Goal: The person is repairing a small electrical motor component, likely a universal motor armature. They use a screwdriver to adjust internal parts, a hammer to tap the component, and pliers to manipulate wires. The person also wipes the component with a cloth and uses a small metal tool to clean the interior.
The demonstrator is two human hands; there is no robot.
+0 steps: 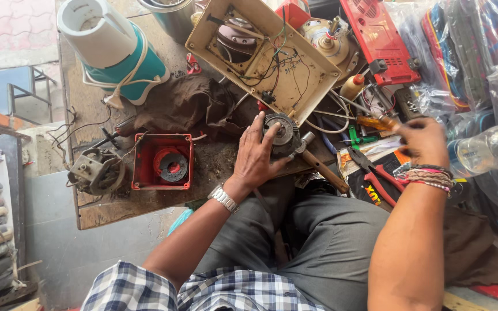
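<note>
The left hand (256, 156) lies with fingers (259, 128) spread over a round motor (280, 131), palm down, pressing it against the bench (96, 213) edge, it seems to keep it from rolling. The motor sits just in front of the person's knees, under the corner of an open cream casing (312, 78) whose wires (278, 60) trail down toward it. A hammer (323, 168) lies touching the motor's right side, handle pointing back toward the lap.

The right hand (423, 141) is out among the tools, fingers curled narrow around an amber-handled screwdriver (374, 121); the hand is blurred, so how firm the grip is I cannot tell. Red pliers (376, 175) lie just below it, green drivers (357, 138) beside, all within arm's reach.

Further left, a red housing (163, 162) sits open side up, and beyond it a bare metal motor frame (95, 171). A brown cloth (185, 103) is bunched behind, and a white and teal appliance base (113, 49) is tipped over at the far corner. A red cover (380, 40) leans at the back right.
</note>
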